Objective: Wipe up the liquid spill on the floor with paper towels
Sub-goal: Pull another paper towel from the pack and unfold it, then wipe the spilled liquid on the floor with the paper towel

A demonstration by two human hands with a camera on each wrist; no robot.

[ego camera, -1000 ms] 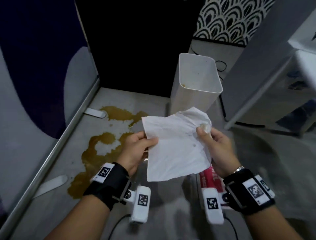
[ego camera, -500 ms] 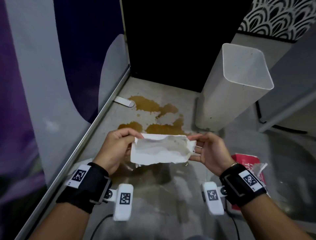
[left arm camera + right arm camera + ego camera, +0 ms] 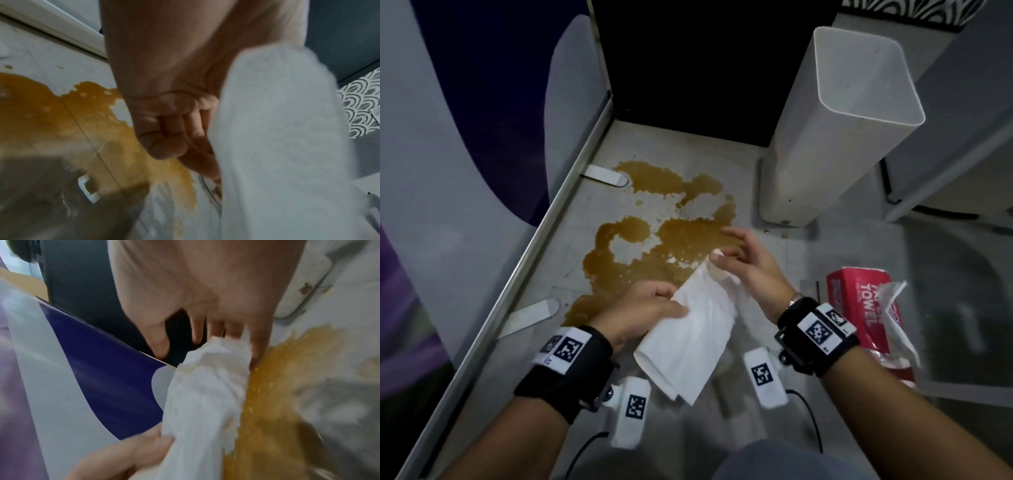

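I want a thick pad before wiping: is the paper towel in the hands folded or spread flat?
Folded. The paper towel hangs as a narrow layered strip between the left hand and right hand, with stacked edges at its lower end.

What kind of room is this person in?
Probably a corner of an indoor office or lobby: a smooth grey floor with a brown spill, a tall white bin and a purple-and-white printed partition.
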